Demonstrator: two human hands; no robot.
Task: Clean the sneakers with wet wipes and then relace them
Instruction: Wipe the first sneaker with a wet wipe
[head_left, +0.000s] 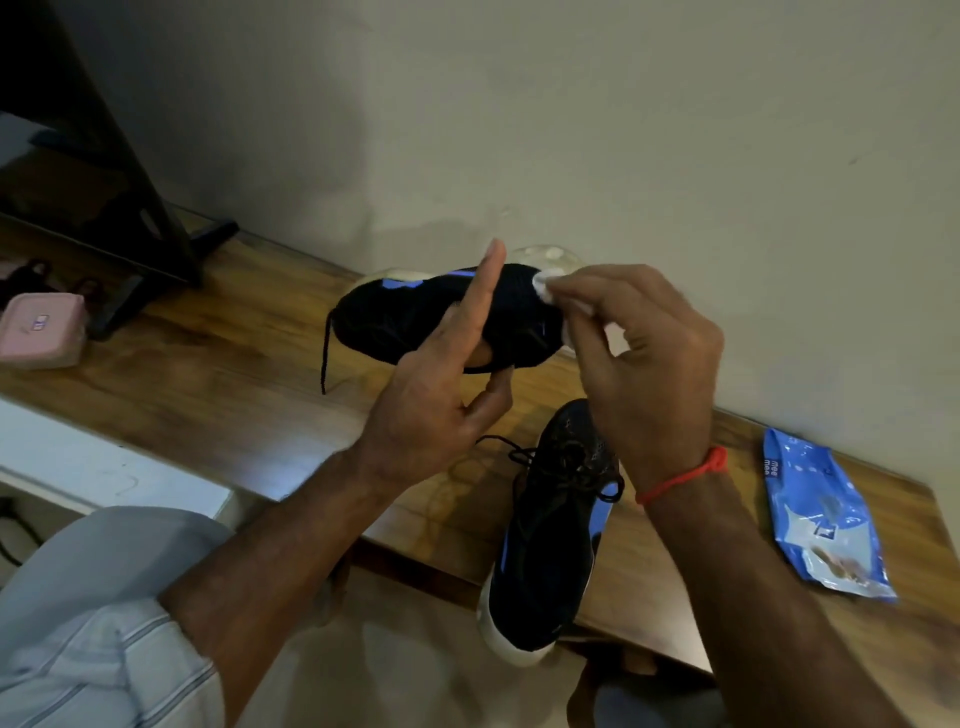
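Wiping the toe of a black sneaker, held above the table's far edge.

Our left hand (441, 410) grips the sneaker (441, 317), forefinger raised; our right hand (644, 358) pinches a wipe (545, 291) against the toe. We judge short, firm strokes best, the shoe held steady. The second sneaker (550, 540) overhangs the near edge; the pack (826, 519) lies at the right end.

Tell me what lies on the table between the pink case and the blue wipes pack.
Head view: the held sneaker, then the second sneaker lying on the table.
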